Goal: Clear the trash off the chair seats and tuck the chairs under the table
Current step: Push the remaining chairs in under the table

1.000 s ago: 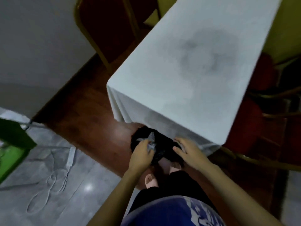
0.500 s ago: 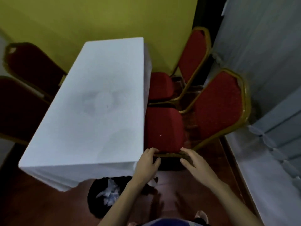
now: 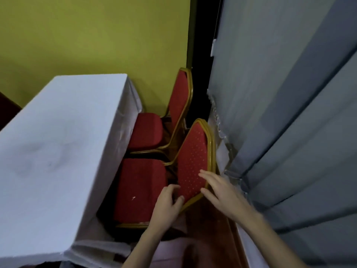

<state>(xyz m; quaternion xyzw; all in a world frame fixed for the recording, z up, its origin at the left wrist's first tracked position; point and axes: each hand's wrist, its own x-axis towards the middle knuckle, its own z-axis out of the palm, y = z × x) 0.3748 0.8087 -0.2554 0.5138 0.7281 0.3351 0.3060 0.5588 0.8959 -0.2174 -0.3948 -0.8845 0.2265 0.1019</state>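
Two red chairs with gold frames stand along the right side of the table (image 3: 58, 151), which has a white cloth over it. The near chair's seat (image 3: 141, 190) lies partly under the cloth's edge, and a tiny white scrap (image 3: 133, 198) sits on it. Its backrest (image 3: 193, 161) rises toward me. My left hand (image 3: 166, 206) curls around the backrest's top edge from the front. My right hand (image 3: 220, 192) lies against the gold frame from behind, fingers spread. The far chair (image 3: 146, 132) stands beyond, its seat bare.
A grey-blue curtain (image 3: 289, 132) hangs close on the right, leaving a narrow strip of wooden floor (image 3: 212, 229). A yellow-green wall (image 3: 96, 45) is behind the table. A dark chair part (image 3: 7, 101) shows at the far left.
The view swung from the black bag at the table's end to the table's right side. Both hands left the bag, touched the near seat's front, then moved up to its backrest.
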